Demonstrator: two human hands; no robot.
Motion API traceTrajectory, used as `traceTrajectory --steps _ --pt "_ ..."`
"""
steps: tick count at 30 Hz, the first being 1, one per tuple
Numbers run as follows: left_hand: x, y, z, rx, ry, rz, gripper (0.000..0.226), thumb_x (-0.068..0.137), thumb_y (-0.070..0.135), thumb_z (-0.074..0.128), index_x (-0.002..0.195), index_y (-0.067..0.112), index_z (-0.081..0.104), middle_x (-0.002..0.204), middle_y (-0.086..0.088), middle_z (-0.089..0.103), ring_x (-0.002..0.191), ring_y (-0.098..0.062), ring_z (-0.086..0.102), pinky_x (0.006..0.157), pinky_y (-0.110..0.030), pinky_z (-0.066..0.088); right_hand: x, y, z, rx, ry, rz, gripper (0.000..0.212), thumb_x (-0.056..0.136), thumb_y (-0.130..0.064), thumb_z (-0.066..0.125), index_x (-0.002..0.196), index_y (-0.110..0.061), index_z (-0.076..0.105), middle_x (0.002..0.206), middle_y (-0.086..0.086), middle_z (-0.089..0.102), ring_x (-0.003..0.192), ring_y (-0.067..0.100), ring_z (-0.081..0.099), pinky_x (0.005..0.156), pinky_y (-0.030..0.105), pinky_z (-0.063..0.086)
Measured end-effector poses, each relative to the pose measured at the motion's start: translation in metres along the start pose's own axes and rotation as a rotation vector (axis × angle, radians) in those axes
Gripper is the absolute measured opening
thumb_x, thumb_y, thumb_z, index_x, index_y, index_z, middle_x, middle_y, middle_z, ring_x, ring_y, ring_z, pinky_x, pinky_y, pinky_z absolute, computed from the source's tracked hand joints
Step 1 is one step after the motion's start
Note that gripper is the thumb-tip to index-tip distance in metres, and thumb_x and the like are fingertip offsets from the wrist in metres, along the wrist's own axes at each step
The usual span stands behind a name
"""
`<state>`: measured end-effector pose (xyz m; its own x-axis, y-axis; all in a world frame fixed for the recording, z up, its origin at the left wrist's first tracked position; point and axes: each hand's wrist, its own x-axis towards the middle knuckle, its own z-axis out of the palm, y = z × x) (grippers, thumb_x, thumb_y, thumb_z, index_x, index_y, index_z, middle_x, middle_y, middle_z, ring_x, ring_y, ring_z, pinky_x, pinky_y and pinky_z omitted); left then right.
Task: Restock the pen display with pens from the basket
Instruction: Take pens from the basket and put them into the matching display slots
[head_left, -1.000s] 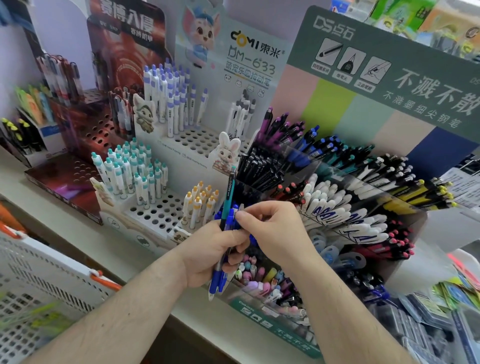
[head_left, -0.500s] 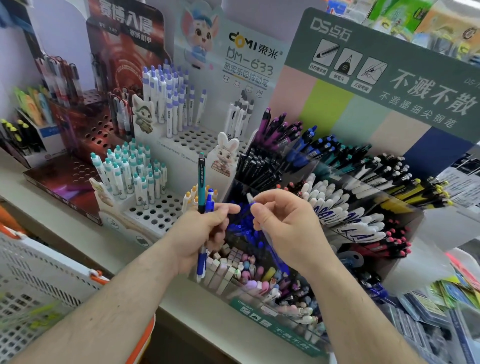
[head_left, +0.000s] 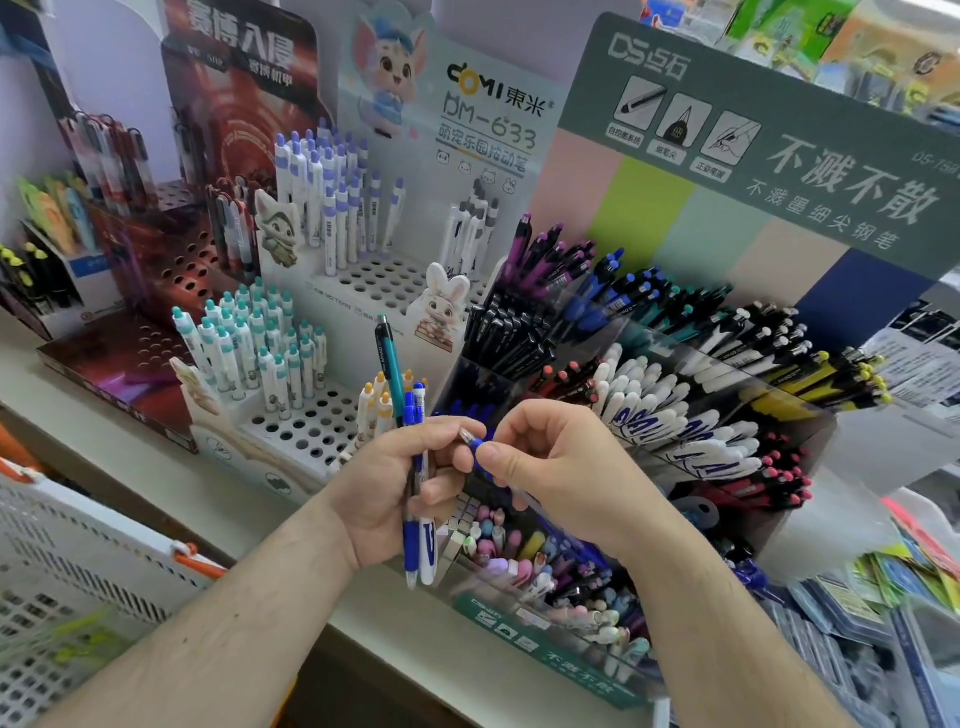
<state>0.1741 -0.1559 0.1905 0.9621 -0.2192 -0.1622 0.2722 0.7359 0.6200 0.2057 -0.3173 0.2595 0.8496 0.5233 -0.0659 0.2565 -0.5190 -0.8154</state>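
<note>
1. In front of the clear pen display (head_left: 779, 436), the left hand (head_left: 395, 483) grips a small bunch of pens (head_left: 415, 499), a teal one (head_left: 388, 364) sticking up highest.
2. The right hand (head_left: 561, 478) pinches a blue pen (head_left: 480, 454) beside the left thumb.
3. The white basket (head_left: 78, 561) sits at lower left.

Both hands (head_left: 395, 483) (head_left: 556, 478) curled, fingertips together.
</note>
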Motion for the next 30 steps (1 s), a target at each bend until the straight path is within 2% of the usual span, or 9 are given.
traceTrajectory --steps 6,8,12,15,19,22,24,26,30 --pt "0.008 0.004 0.003 -0.112 0.141 0.071 0.022 0.08 0.015 0.052 0.07 0.01 0.071 0.055 -0.001 0.057 0.033 -0.005 0.04 0.028 -0.011 0.021 -0.013 0.005 -0.028 -0.007 -0.031 0.113 0.005 0.091 -0.016 0.07 0.087 -0.017 0.068 0.071 0.003 0.07 0.059 0.014 0.061 0.061 0.034 0.05" --pt "0.01 0.007 0.001 -0.146 0.175 0.101 0.017 0.078 0.013 0.052 0.074 0.009 0.068 0.056 -0.001 0.056 0.034 -0.005 0.041 0.028 -0.011 0.021 -0.018 0.009 -0.038 0.087 0.08 0.136 0.005 0.088 -0.009 0.072 0.088 -0.011 0.068 0.067 0.005 0.068 0.058 0.017 0.061 0.059 0.032 0.049" --pt "0.013 0.005 0.0 -0.115 0.208 0.124 0.014 0.074 0.011 0.051 0.085 0.008 0.061 0.057 -0.002 0.057 0.033 -0.006 0.04 0.029 -0.011 0.021 -0.018 0.013 -0.038 0.578 0.433 0.132 0.006 0.087 0.001 0.069 0.087 -0.003 0.064 0.067 0.01 0.068 0.058 0.018 0.065 0.055 0.023 0.055" --pt "0.015 -0.002 0.002 -0.028 0.198 0.091 0.018 0.075 0.011 0.053 0.09 0.007 0.062 0.06 -0.002 0.059 0.033 -0.006 0.04 0.03 -0.013 0.021 -0.015 0.015 -0.03 0.656 0.623 0.04 0.007 0.09 -0.001 0.067 0.086 -0.007 0.068 0.068 0.008 0.07 0.058 0.015 0.067 0.056 0.02 0.056" --pt "0.014 -0.005 0.0 0.076 0.202 0.084 0.018 0.08 0.013 0.055 0.093 0.005 0.064 0.061 -0.002 0.056 0.033 -0.005 0.036 0.032 -0.016 0.02 -0.022 0.01 -0.039 0.43 0.805 -0.14 0.013 0.089 -0.001 0.069 0.087 -0.014 0.072 0.07 0.002 0.072 0.06 0.015 0.069 0.059 0.021 0.057" --pt "0.014 -0.003 -0.005 0.062 0.229 0.108 0.016 0.091 0.009 0.049 0.096 0.005 0.063 0.059 0.0 0.052 0.035 -0.005 0.034 0.034 -0.017 0.019 -0.03 0.009 -0.047 0.17 0.844 -0.272 0.024 0.087 -0.002 0.073 0.086 -0.026 0.071 0.077 -0.006 0.074 0.064 0.012 0.07 0.063 0.019 0.056" --pt "0.014 -0.003 -0.006 0.06 0.227 0.118 0.016 0.088 0.01 0.05 0.096 0.006 0.063 0.059 0.001 0.05 0.036 -0.005 0.034 0.035 -0.017 0.02 -0.027 0.015 -0.046 0.012 0.824 -0.309 0.026 0.086 -0.004 0.075 0.087 -0.03 0.071 0.078 -0.009 0.073 0.068 0.012 0.07 0.065 0.02 0.056" --pt "0.014 -0.004 -0.005 0.07 0.217 0.115 0.018 0.084 0.012 0.053 0.097 0.005 0.063 0.059 0.001 0.049 0.036 -0.006 0.035 0.034 -0.017 0.022 -0.021 0.023 -0.04 -0.11 0.781 -0.322 0.021 0.085 -0.004 0.075 0.09 -0.025 0.073 0.077 -0.012 0.071 0.07 0.009 0.068 0.066 0.02 0.056" --pt "0.013 -0.007 -0.001 0.075 0.206 0.098 0.018 0.094 0.008 0.047 0.098 0.004 0.063 0.058 0.001 0.048 0.036 -0.006 0.036 0.033 -0.016 0.023 -0.008 0.035 -0.021 -0.318 0.645 -0.268 0.014 0.085 -0.006 0.075 0.095 -0.016 0.077 0.082 -0.011 0.071 0.072 0.002 0.065 0.07 0.023 0.057"
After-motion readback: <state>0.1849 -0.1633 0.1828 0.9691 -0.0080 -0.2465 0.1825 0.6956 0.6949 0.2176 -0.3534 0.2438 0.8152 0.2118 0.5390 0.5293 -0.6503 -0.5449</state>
